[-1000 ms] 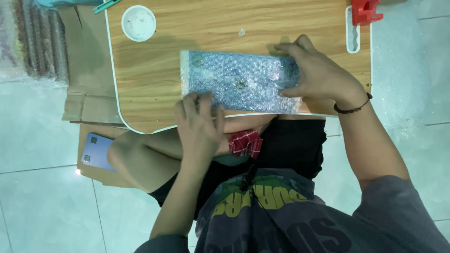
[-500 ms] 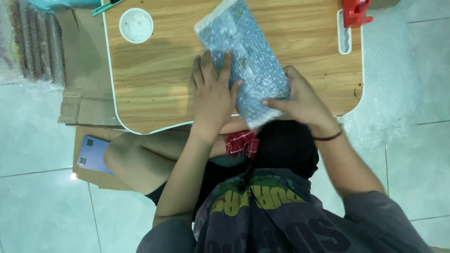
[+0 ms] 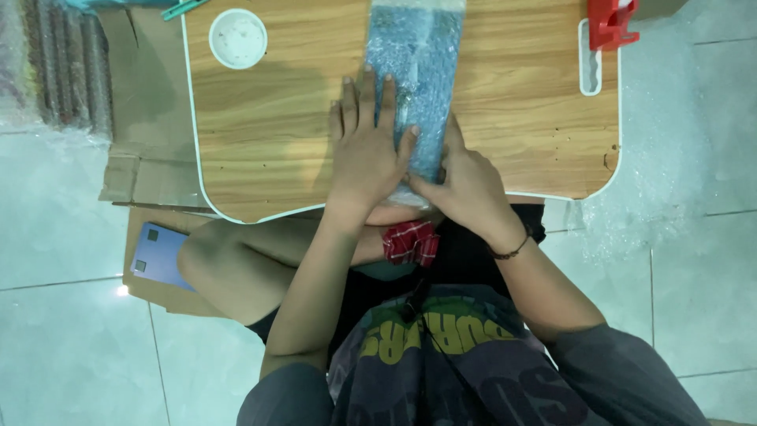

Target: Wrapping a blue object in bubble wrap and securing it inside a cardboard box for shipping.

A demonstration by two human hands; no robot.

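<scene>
The bubble-wrapped parcel (image 3: 415, 87) lies lengthwise on the wooden lap table (image 3: 276, 142). The left hand (image 3: 367, 150) presses flat on the parcel's near part, fingers spread. The right hand (image 3: 465, 185) grips its near end, close beside the left. A white round lid (image 3: 237, 38) sits near the far corner.

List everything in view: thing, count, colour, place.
bubble-wrapped parcel: 1, bluish clear wrap, lengthwise on table centre
table: 1, wood top, white edge, over lap
round cup: 1, white, table's far left corner
tape dispenser: 1, red, far right corner
cardboard: flattened, brown, floor left
phone: 1, blue, on cardboard by knee
bubble wrap sheet: clear, floor right
left hand: flat on parcel
right hand: grips parcel's near end, dark wristband
</scene>
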